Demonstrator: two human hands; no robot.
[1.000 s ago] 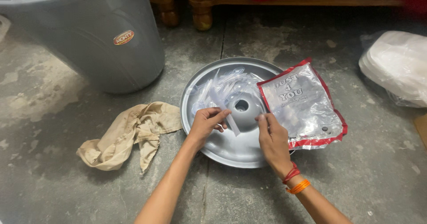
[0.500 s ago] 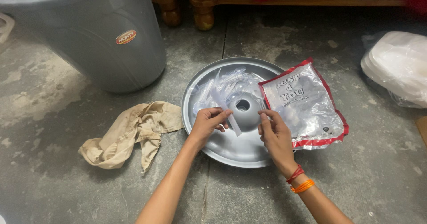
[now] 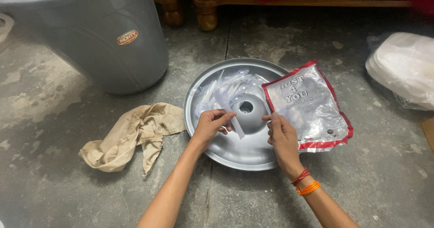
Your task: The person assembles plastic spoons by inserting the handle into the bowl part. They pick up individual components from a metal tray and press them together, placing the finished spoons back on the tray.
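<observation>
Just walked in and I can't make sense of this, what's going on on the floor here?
A person crouches over a round grey lid lying on the concrete floor. The left hand pinches a clear plastic spoon from a pile of spoons on the lid. The right hand touches a red-edged plastic packet. A grey bin and beige cloth sit alongside.

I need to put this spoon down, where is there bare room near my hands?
Bare floor below the grey lid, between your forearms; also between lid and beige cloth. Crowded: the lid's top half with clear spoons and the packet.
</observation>
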